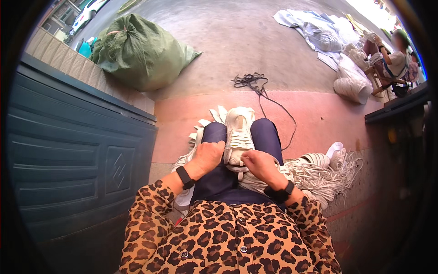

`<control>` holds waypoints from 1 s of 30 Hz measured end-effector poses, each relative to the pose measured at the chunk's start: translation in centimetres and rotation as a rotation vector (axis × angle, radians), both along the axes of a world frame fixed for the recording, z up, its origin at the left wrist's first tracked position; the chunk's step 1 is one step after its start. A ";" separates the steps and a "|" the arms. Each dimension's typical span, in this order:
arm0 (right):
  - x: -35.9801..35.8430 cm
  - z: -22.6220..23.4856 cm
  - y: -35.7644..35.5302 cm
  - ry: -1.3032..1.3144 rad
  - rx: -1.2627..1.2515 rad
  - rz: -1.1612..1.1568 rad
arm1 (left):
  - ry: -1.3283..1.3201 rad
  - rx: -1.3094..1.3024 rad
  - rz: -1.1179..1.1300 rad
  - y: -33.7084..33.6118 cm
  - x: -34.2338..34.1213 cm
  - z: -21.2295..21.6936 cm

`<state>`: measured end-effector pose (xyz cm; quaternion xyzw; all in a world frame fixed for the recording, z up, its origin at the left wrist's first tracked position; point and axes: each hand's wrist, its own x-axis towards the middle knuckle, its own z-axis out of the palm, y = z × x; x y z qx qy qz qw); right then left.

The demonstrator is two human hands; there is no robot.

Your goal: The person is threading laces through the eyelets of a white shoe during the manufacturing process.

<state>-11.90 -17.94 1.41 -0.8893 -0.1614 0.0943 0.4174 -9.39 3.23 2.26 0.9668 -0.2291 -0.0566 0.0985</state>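
A cream-white sneaker rests between my thighs, toe pointing away from me, with laces crossing its front. My left hand is closed at the shoe's left side, pinching a white shoelace that runs to the eyelets. At the right of the shoe's opening, my right hand is closed with thumb and fingers together; what lies between them is too small to make out. A large bundle of off-white laces spreads beside my right leg. More pale shoe pieces lie along my left leg.
A dark blue panelled door stands close on the left. A tied green sack sits beyond it. Black cord lies tangled on the floor ahead. White sacks and a seated person are at the far right, near a dark door edge.
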 end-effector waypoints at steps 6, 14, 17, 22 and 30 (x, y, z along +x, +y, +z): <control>0.8 -1.4 2.5 0.017 -0.110 -0.020 | 0.004 -0.439 0.329 -1.0 -2.4 -2.2; 1.4 -2.3 4.1 -0.218 -0.319 0.085 | 0.047 -0.506 0.348 -1.5 -2.6 -4.4; 1.2 -2.5 4.6 -0.292 -0.439 0.184 | 0.062 -0.491 0.360 -1.6 -2.6 -4.3; 0.4 -1.1 3.0 -0.379 -0.597 0.329 | -0.094 -0.430 0.380 -0.7 -2.2 -3.1; 3.6 11.0 -9.2 0.496 1.160 -0.273 | 0.159 -0.476 0.526 -2.5 -1.1 -2.7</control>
